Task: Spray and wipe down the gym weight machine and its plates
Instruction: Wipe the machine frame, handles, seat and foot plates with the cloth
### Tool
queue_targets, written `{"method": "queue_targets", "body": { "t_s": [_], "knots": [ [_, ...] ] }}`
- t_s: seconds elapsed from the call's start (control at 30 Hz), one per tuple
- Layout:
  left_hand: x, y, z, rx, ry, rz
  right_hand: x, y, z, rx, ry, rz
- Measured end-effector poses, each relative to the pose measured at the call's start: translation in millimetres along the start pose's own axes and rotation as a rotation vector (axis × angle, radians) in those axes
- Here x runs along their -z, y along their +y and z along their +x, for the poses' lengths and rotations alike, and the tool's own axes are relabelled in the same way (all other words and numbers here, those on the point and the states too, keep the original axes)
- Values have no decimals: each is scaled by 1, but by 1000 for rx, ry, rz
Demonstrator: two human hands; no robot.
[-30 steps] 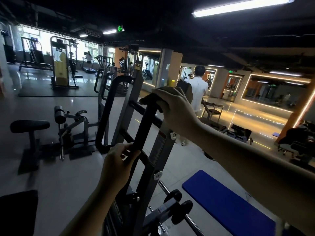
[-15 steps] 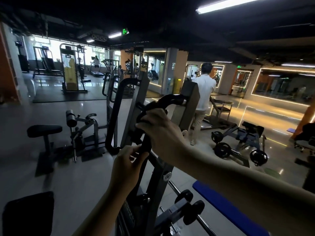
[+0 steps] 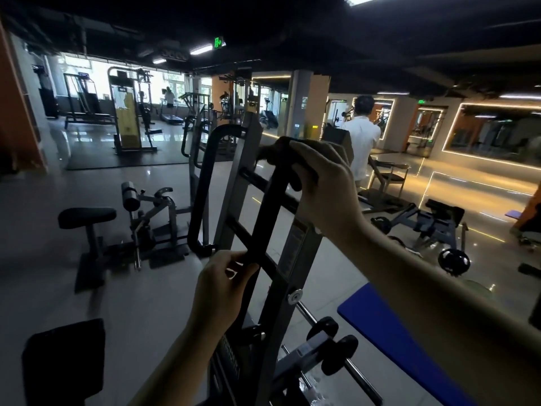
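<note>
Near left sits a black pad [image 3: 64,361]. Just beyond it, the left hand [image 3: 222,285] curls its fingers around the lower part of a slanted black bar [image 3: 270,209] on the weight machine [image 3: 295,259], whose grey frame rises mid-scene. Farther up, the right hand [image 3: 325,189] grips the bar's curved top; I cannot tell if a cloth lies under it. A blue mat [image 3: 389,329] lies on the floor at right. Far right stands a person in a white shirt [image 3: 363,136].

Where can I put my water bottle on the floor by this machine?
Bare floor lies between the black stool and the grey frame. The blue mat on the right is also bare. By the frame's foot, pegs and a steel bar crowd it.
</note>
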State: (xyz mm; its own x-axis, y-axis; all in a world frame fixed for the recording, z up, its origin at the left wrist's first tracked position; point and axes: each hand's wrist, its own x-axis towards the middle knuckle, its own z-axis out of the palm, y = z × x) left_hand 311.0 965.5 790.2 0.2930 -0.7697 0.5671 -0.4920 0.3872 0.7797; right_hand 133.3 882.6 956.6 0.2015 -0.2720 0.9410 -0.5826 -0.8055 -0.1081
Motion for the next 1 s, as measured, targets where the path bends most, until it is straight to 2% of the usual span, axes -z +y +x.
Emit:
{"method": "queue_targets", "body": {
  "t_s": [0.1, 0.23, 0.37, 0.43, 0.53, 0.63, 0.87, 1.0],
  "knots": [
    [0, 3, 3, 30, -19, -7, -16, -22, -37, -235, 99, 111],
    [6, 5, 7, 58, -62, 27, -34, -62, -76, -482, 39, 479],
    [9, 6, 9, 40, -82, 66, -13, -64, -50, -861, 290, 704],
    [9, 5, 9, 22, -103, 63, -6, -64, -30, -1020, 338, 802],
    [8, 7, 9, 13, -86, 26, -9, -70, -7, -1146, 353, 808],
    [7, 5, 10, 24, -74, -4, -17, -74, -6, -1102, 340, 710],
    [3, 4, 7, 44, -39, -13, -22, -64, -41, -621, 168, 358],
    [1, 0, 5, 20, -28, 36, -33, -65, -74, -454, 86, 320]
  ]
}}
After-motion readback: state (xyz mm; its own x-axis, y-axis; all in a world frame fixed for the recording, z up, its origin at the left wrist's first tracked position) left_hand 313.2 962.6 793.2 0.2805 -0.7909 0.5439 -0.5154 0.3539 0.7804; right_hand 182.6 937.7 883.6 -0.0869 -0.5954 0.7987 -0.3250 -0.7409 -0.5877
